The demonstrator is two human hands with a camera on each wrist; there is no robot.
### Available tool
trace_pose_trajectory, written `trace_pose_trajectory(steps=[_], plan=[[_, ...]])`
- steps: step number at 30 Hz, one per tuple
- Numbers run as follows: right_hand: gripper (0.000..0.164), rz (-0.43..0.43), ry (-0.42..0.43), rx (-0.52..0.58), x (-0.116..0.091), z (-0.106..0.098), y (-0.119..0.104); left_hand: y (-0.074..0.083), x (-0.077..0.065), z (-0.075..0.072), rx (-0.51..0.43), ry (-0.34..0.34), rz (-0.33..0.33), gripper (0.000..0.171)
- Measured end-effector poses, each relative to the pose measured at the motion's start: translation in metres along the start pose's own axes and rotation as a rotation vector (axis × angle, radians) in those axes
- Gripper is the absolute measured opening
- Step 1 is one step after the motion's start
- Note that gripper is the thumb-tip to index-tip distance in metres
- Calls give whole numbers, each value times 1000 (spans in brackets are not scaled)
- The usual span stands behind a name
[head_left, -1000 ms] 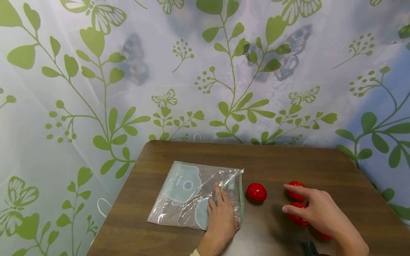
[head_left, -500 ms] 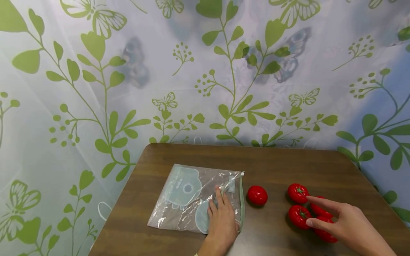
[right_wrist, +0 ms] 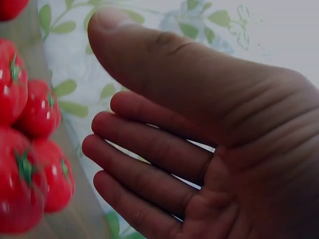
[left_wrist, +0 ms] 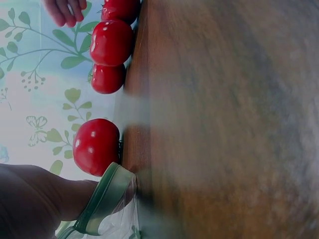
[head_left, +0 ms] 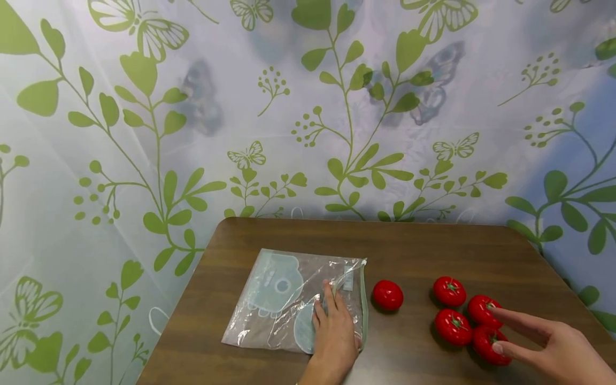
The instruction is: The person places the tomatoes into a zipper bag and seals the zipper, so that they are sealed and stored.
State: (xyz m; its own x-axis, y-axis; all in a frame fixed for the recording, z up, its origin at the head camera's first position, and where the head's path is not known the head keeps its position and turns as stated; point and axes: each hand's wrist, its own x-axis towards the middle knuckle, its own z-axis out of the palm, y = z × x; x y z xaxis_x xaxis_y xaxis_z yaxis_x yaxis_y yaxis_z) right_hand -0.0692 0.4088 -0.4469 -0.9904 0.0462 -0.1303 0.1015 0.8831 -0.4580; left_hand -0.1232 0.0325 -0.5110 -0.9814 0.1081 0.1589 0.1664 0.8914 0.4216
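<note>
A clear bag [head_left: 260, 321] with pale blue prints and a green zip edge lies flat on the table. My left hand [head_left: 334, 334] rests on its mouth side, fingers straight over the film; in the left wrist view, the thumb reaches behind the green edge [left_wrist: 102, 199], inside the raised lip. Just right of the bag sits a single tomato [head_left: 387, 295], no stem showing. Farther right several glossy tomatoes with green stems cluster together, such as the front left tomato [head_left: 453, 326]. My right hand [head_left: 553, 342] hovers at their right side, thumb and fingers apart, nothing between them.
The brown wooden table [head_left: 399, 246] has rounded far corners. Behind it hangs a pale curtain [head_left: 269, 117] printed with green leaves and butterflies. A thin white loop [head_left: 158, 320] shows beside the table's left edge.
My right hand has moved right, from over the tomatoes to the cluster's right side, uncovering them. My left hand and the bag stay put; the head view has tilted slightly.
</note>
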Motion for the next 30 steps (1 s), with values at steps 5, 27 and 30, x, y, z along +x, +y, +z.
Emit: trace_pose_trajectory(steps=[5, 27, 30], plan=[[89, 38, 20, 78, -3, 5, 24, 1, 1, 0, 17, 7, 0, 114], [106, 217, -175, 291, 5, 33, 79, 0, -1, -2, 11, 1, 1, 111], [106, 213, -177, 300, 6, 38, 79, 0, -1, -1, 14, 5, 6, 110]])
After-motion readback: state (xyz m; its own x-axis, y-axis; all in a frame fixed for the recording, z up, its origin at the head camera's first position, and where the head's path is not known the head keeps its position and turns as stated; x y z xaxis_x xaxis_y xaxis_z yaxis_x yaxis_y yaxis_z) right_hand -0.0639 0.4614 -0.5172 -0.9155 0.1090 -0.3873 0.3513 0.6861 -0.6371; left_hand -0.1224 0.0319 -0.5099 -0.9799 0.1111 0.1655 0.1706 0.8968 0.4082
